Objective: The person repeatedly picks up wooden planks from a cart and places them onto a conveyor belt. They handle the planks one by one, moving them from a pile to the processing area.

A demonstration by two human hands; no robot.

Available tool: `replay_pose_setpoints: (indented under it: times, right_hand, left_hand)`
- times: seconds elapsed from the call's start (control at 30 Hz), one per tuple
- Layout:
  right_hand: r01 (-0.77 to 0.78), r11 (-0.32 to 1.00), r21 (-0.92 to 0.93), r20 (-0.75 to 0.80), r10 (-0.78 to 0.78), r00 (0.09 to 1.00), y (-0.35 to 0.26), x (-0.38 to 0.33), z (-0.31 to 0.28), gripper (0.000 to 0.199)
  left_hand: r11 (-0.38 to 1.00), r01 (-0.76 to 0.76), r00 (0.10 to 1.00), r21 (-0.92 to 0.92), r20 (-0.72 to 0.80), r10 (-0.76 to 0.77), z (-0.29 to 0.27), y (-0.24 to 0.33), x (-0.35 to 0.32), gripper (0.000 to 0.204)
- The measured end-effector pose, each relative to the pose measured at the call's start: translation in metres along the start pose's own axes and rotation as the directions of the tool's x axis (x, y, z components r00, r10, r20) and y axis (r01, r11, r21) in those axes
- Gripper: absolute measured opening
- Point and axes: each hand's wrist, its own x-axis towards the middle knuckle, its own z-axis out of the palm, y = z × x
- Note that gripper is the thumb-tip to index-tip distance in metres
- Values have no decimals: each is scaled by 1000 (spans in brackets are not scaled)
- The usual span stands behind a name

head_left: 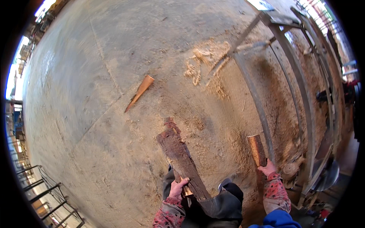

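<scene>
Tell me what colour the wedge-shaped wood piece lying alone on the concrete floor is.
Light orange-brown; the wedge-shaped wood piece shows in the head view.

A long, dark slab of rough bark-covered wood [181, 157] is held lengthwise in the left hand [177, 189], its far end pointing away over the sawdust-strewn concrete floor [95, 76], its near end low by the person's legs. A shorter, reddish-brown round piece of wood [257, 151] stands nearly upright, gripped at its lower part by the right hand [268, 167].
</scene>
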Motion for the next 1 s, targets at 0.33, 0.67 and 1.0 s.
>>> replay_pose_setpoints:
  times: [0.33, 0.67, 1.0]
  right_hand:
    - [208, 967, -147, 87, -196, 977, -289, 31, -44, 62]
    - [475, 868, -141, 163, -453, 876, -489, 146, -28, 52]
    - [698, 595, -399, 374, -589, 716, -661, 288, 27, 45]
  left_hand:
    - [945, -246, 966, -216, -136, 221, -108, 181, -30, 33]
    - [843, -423, 889, -332, -333, 314, -85, 313, -62, 31]
    - [767, -394, 895, -506, -401, 196, -63, 359, 0, 42]
